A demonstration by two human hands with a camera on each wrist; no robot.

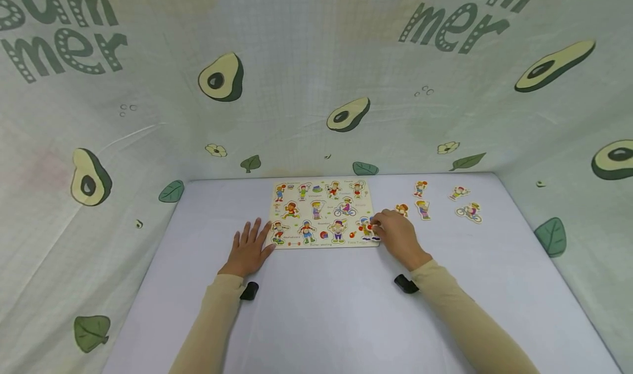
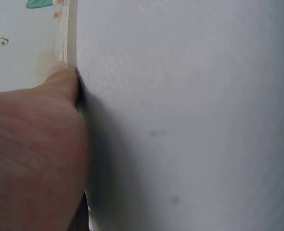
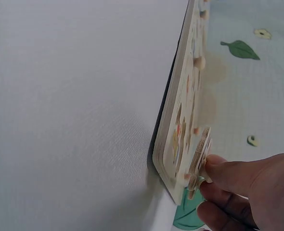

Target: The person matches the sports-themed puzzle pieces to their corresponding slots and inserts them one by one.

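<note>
A wooden puzzle board with cartoon children playing sports lies on the white table. My left hand rests beside its left edge with fingers spread, and the thumb touches that edge. Over the board's lower right corner, my right hand pinches a thin wooden puzzle piece between thumb and fingers. In the right wrist view the piece is tilted on edge, just off the board's face. Whether it touches the board at any point I cannot tell.
Several loose puzzle pieces lie right of the board: a cyclist, a figure with outstretched arms, a standing figure, one with a red ball, and one partly hidden behind my right hand. A patterned curtain rises behind the table.
</note>
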